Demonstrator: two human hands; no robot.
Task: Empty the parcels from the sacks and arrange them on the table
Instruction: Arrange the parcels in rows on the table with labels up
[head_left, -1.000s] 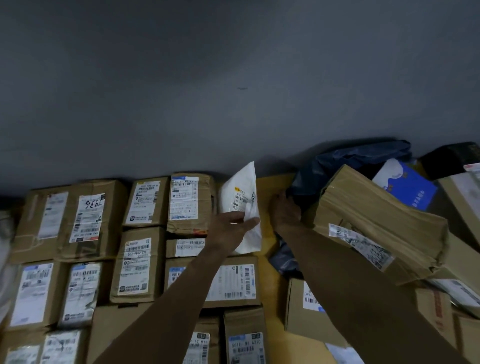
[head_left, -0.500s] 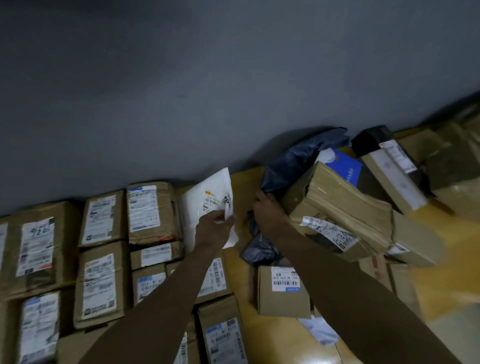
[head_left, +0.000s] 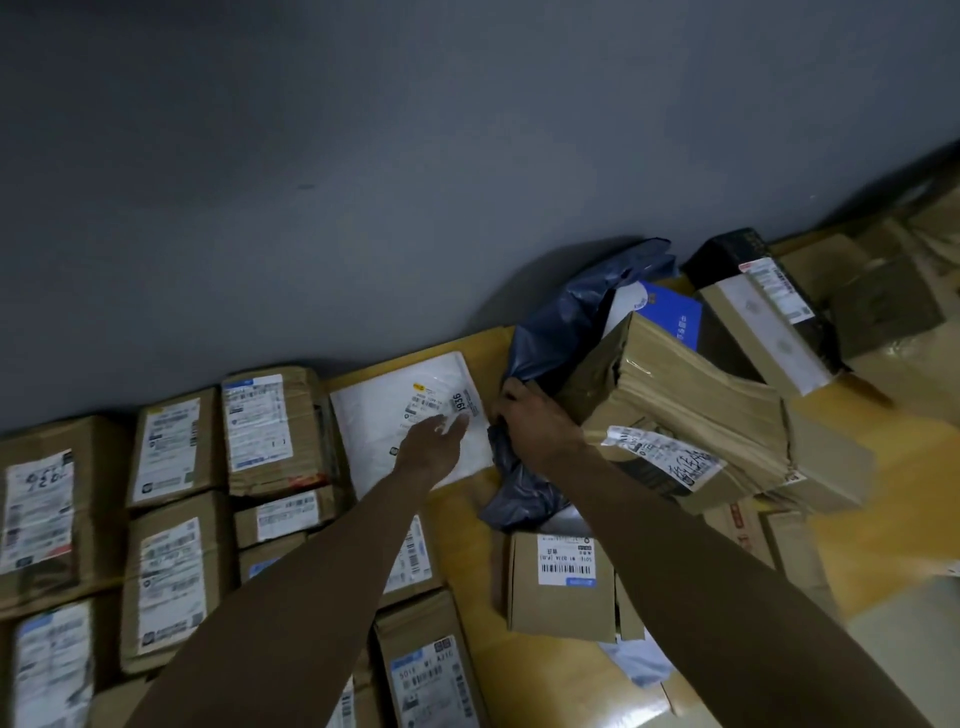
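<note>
A white poly mailer (head_left: 384, 410) lies flat on the wooden table (head_left: 467, 348), at the right end of the back row of parcels. My left hand (head_left: 431, 447) rests on its right half with fingers stretched out. Just to the right, my right hand (head_left: 535, 421) grips the edge of a dark blue plastic sack (head_left: 561, 317) slumped against the wall. A large taped brown parcel (head_left: 685, 410) leans on the sack beside that hand. Taped cardboard parcels (head_left: 270, 426) with white labels fill the table's left side in rows.
A small cardboard box (head_left: 561, 587) sits under my right forearm. A blue box (head_left: 670, 317), a black box (head_left: 732, 249) and more brown parcels (head_left: 883, 296) pile up at the right. The grey wall (head_left: 363, 182) runs behind. A strip of bare wood (head_left: 462, 525) lies between the rows and the pile.
The white mailer, held upright in my left hand before, now lies flat on the table and the hand has opened on it. My right hand stays on the sack.
</note>
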